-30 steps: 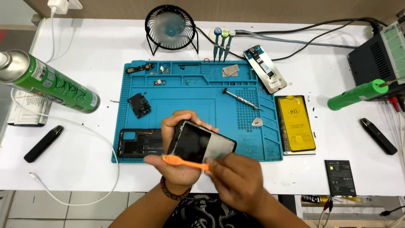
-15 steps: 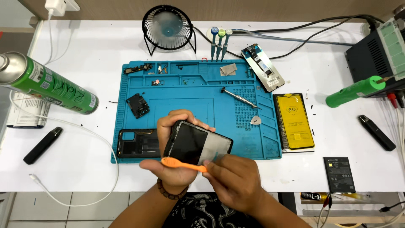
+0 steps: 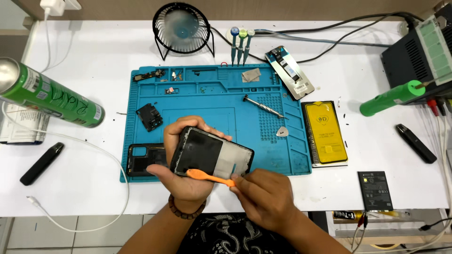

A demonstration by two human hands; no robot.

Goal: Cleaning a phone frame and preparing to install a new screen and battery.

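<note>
Since the earlier frame little had shifted: the orange brush (image 3: 210, 177) had slid slightly along the near edge of the phone frame (image 3: 212, 154), and the hands had stayed put over the near edge of the blue mat (image 3: 207, 99).

The left hand (image 3: 186, 176) cupped the dark phone frame from beneath, its grip wrapped round the left end with fingers curled over the far edge. The right hand (image 3: 266, 197) pinched the brush handle in a tightly closed grip, the orange head resting on the frame's near left corner.

Just left of the frame, on the mat, lay a black back cover (image 3: 141, 160). To the right, off the mat's edge, sat a flat rectangular package (image 3: 325, 132), yellow with a black border. Farther right and nearer lay a small black battery (image 3: 375, 190) with a pale label. At the far edge a narrow screen part (image 3: 288, 72) carried white stickers. On the left of the worktop (image 3: 94, 70) a green spray can (image 3: 49, 95) lay on its side, with handwriting on its label. A green-handled tool (image 3: 391, 98) rested at the right.
</note>
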